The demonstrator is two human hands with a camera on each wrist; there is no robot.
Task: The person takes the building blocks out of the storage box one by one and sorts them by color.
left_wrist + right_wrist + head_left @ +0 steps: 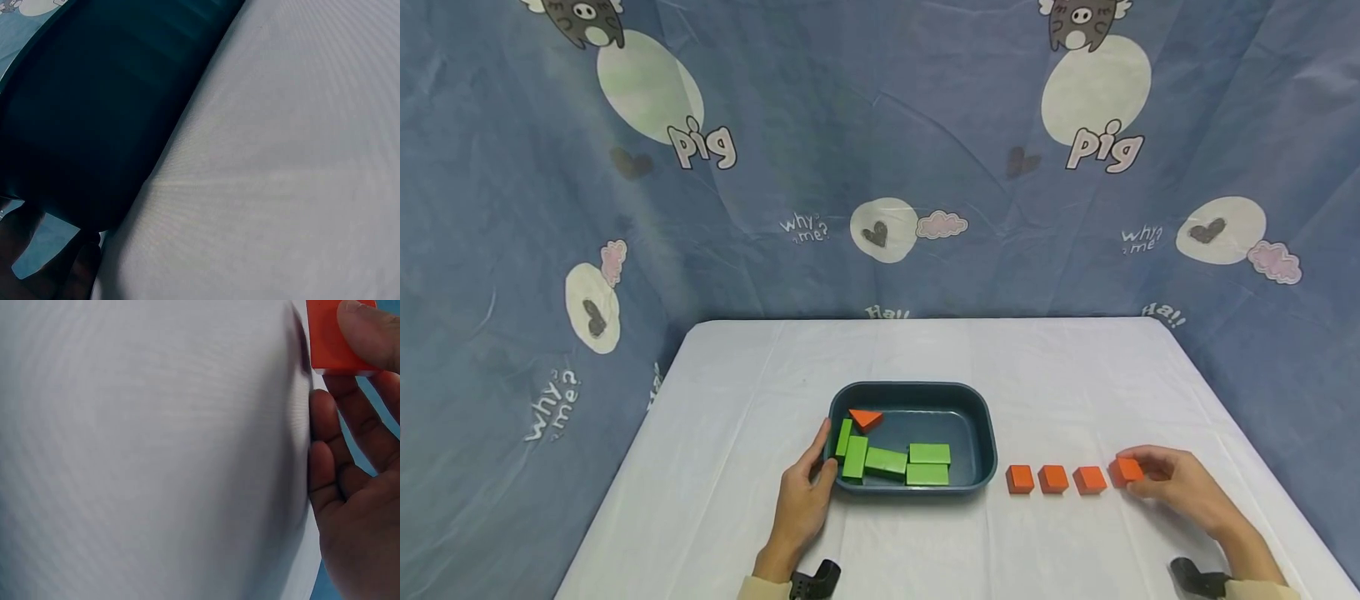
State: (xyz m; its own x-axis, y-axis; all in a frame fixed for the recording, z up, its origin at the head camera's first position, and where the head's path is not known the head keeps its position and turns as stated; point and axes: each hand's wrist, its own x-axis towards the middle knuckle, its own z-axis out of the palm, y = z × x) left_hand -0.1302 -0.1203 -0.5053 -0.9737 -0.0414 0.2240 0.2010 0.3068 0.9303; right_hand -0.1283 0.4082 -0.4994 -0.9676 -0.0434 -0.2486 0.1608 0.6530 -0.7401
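Observation:
On the white table a dark blue tray (pixel 917 490) holds several green blocks (pixel 886 462) and one orange triangular block (pixel 867 419). My left hand (pixel 801 504) rests against the tray's left wall, its index finger and thumb extended and apart. In the left wrist view, dark fingers (pixel 62 269) touch one end of the tray. At the right, my right hand (pixel 1180 487) pinches an orange cube (pixel 1125 472) between thumb and fingers. The right wrist view shows the thumb on the cube (pixel 331 340). Three more orange cubes (pixel 1053 479) stand in a row between tray and right hand.
A white cloth (pixel 925 550) covers the table. Behind it and along the sides hangs a blue printed curtain (pixel 880 125). Each wrist wears a black strapped device (pixel 816 581).

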